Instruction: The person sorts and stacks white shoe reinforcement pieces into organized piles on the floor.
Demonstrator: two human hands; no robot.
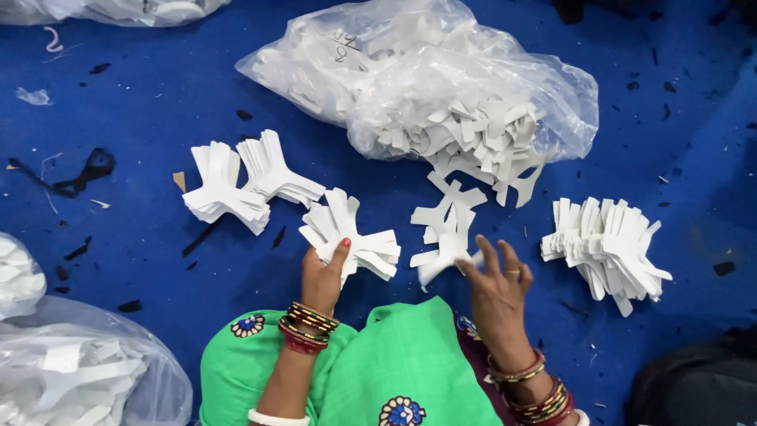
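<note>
My left hand (322, 276) grips a fanned stack of white Y-shaped cut-outs (351, 233), thumb pressed on top. My right hand (497, 288) hovers with fingers spread, its fingertips touching loose white cut-outs (445, 229) lying on the blue surface. Those loose pieces spill from the mouth of a large clear plastic bag of the same cut-outs (441, 87). Both wrists wear coloured bangles. My green-clothed lap fills the lower middle.
Two neat stacks of cut-outs (236, 185) lie to the left and a larger fanned pile (607, 244) to the right. Another clear bag of white pieces (71, 371) sits at the lower left. A dark object (698, 386) is at the lower right. Small dark scraps dot the blue surface.
</note>
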